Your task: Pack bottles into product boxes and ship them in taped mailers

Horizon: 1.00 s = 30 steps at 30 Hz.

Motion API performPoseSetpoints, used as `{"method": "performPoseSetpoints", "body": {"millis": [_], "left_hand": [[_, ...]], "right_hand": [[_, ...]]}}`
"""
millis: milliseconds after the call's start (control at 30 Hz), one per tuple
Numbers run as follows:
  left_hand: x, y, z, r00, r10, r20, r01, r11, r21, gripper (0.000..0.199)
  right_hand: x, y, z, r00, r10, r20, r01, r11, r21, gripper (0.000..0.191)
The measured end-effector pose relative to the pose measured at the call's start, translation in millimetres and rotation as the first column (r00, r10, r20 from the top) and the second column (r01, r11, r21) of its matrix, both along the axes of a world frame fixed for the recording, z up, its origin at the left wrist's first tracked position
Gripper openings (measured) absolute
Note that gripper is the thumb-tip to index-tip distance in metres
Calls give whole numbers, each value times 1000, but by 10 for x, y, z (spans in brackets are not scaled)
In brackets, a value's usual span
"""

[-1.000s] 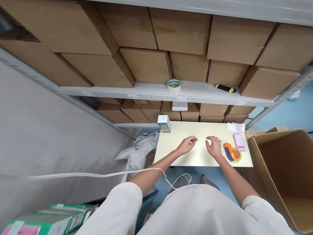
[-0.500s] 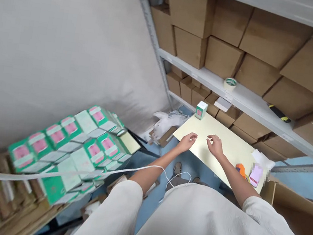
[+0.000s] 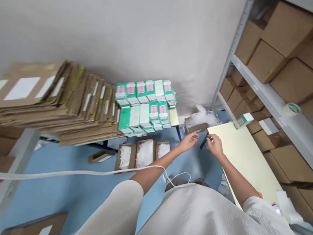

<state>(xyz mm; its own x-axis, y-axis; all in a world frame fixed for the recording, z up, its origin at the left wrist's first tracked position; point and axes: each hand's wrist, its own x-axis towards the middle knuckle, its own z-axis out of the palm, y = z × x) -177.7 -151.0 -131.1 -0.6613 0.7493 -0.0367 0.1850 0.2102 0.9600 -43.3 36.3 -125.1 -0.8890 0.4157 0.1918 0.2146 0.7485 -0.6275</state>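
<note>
My left hand (image 3: 188,141) hangs in the air over the blue floor, fingers loosely curved and nothing seen in them. A short way to its right is my right hand (image 3: 215,144), also empty, its thumb and fingers bent but apart. The right hand is nearest the left edge of a pale yellow table (image 3: 238,151). On that table's far corner stands one green and white box (image 3: 243,120) with a pink panel. Many similar green boxes (image 3: 153,111) are packed in rows on another table to the left.
Flattened cardboard cartons (image 3: 67,100) are stacked beside the green boxes. Open cartons with white filling (image 3: 145,154) sit on the floor (image 3: 81,185). Shelves of brown boxes (image 3: 294,77) line the right, with a tape roll (image 3: 291,109). A white cable (image 3: 71,173) crosses my left arm.
My view has swung left, so the yellow table and shelves sit further right and the flattened cartons show fully. Both hands keep the same pose, still empty.
</note>
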Motion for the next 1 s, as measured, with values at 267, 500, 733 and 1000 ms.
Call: {"method": "performPoseSetpoints", "body": {"millis": [267, 500, 733, 1000], "left_hand": [[-326, -1477, 130, 980, 201, 19, -201, 980, 3, 28], [-546, -2709, 204, 950, 311, -31, -311, 950, 10, 28], [-809, -3440, 327, 891, 449, -69, -445, 893, 67, 26], [-1168, -3962, 468, 775, 618, -135, -615, 786, 63, 32]], "right_hand": [[-770, -1273, 102, 973, 224, -60, -224, 975, 0, 20], [-1267, -2394, 147, 935, 342, -96, -347, 937, -33, 22], [-1768, -3013, 356, 867, 478, -137, -483, 875, -2, 22], [-2562, -3396, 500, 772, 613, -168, -618, 785, 22, 24]]}}
